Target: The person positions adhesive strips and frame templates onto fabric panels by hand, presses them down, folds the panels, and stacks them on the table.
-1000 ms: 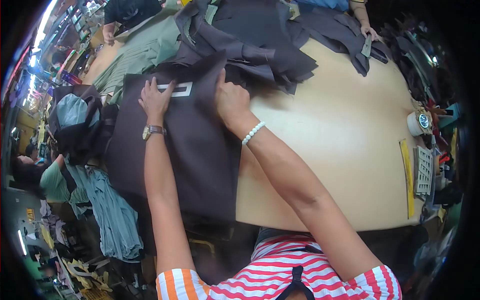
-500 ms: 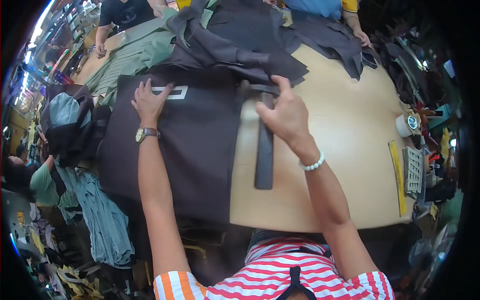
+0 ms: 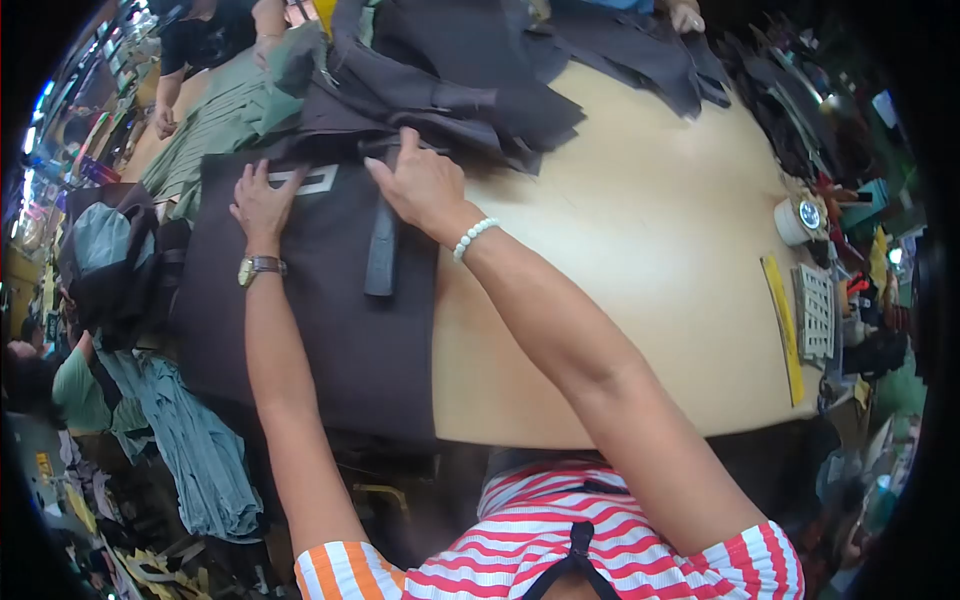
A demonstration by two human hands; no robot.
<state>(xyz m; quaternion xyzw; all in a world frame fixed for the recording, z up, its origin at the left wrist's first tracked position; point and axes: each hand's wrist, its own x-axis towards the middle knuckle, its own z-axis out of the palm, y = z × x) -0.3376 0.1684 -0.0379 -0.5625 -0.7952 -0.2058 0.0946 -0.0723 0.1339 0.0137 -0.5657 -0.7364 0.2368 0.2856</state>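
My left hand [image 3: 263,208] lies with fingers spread on a dark sheet of fabric [image 3: 300,340], its thumb at a small white rectangular frame [image 3: 331,179] with a slot in it. The palm and fingers partly cover the frame's left side. My right hand [image 3: 428,190] is closed round the far end of a long dark flat bar [image 3: 381,252], index finger pointing forward. The bar is over the fabric, just right of the white frame, its free end toward me. My fingers hide part of the gripped end.
Crumpled dark fabric [image 3: 430,60] and folded green fabric [image 3: 215,125] lie at the back of the wooden table [image 3: 620,260]. A yellow strip [image 3: 782,330], a white slotted rack [image 3: 817,310] and a round white container [image 3: 797,220] stand at right. Other people's hands [image 3: 686,18] are across the table.
My right hand has carried the dark bar leftward from over the bare wood onto the fabric beside the white frame. My left hand stays at the frame; the whole view has shifted slightly.
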